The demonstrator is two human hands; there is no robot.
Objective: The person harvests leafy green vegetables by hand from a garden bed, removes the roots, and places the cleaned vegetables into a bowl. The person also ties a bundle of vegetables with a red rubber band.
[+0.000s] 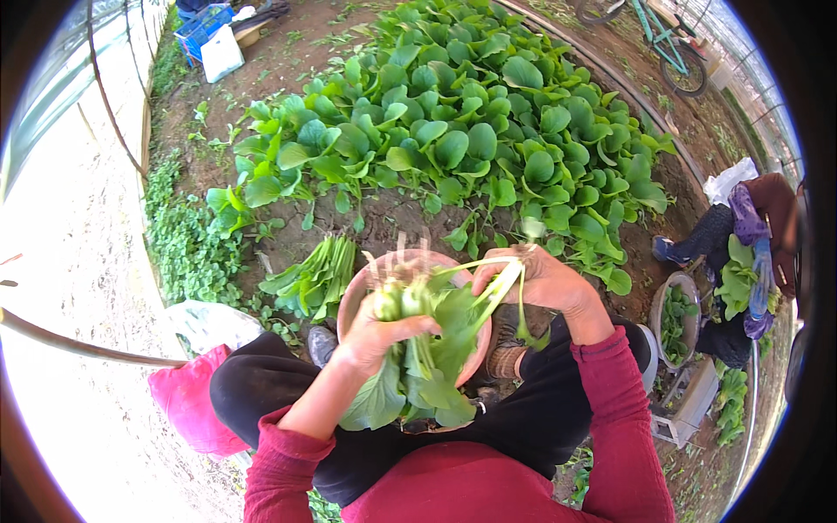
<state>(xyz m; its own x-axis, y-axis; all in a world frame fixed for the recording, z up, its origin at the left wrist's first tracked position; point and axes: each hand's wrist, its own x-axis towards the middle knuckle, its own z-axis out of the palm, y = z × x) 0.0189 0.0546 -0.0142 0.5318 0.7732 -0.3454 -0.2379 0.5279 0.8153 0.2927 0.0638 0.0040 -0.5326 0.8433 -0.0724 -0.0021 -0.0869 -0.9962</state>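
Observation:
My left hand (382, 333) is closed around several leafy green plants (425, 379), their pale stem bases pointing away from me and their leaves hanging toward my lap. In my right hand (539, 278) is another leafy green plant (500, 284), gripped near its root end, with a thin stalk drooping below. Its stems reach across to the bunch on the left. Both hands are over a pink round basin (350, 314) between my knees. The leaves and hands hide most of what is inside it. Motion blurs the fingertips of my left hand.
A pile of greens (320, 274) lies on the soil left of the basin. Beyond grows a dense bed of leafy greens (458, 124). At right, a gloved co-worker (762, 255) holds greens beside a tub (677, 320). A blue crate (203, 29) and a bicycle (673, 52) stand farther off.

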